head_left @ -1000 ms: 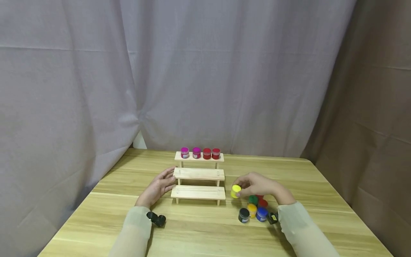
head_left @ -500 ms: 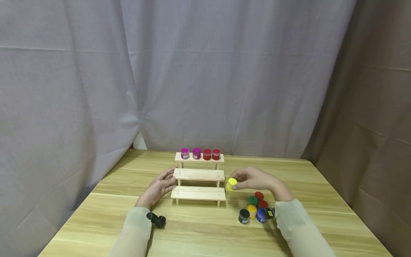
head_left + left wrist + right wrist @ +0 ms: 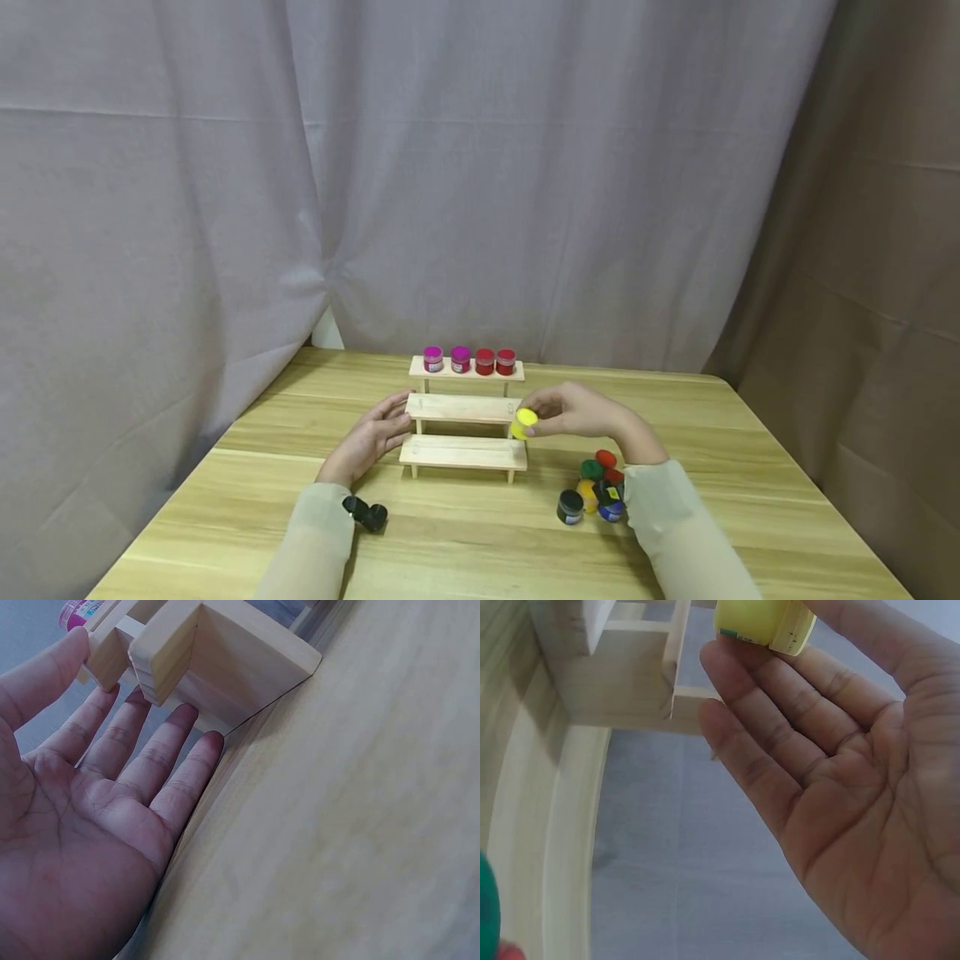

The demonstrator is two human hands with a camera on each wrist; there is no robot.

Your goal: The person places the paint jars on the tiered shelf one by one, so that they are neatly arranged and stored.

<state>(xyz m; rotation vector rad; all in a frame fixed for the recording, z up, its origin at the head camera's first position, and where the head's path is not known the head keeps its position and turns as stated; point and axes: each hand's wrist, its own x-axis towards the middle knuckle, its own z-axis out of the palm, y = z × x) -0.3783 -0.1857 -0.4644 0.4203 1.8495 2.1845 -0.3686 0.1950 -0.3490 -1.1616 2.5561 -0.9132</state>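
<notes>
The surface (image 3: 465, 533) holds a wooden rack (image 3: 463, 451) with three steps. The left hand (image 3: 369, 437) lies flat and loose at the rack's 9 o'clock, fingers touching it. The right hand (image 3: 581, 412) pinches a yellow jar (image 3: 523, 422) at the rack's 3 o'clock, beside the middle step. More jars (image 3: 592, 487) sit at 4 o'clock.

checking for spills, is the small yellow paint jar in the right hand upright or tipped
Tipped: the small yellow paint jar lies sideways in the right hand, lid facing the camera.
</notes>
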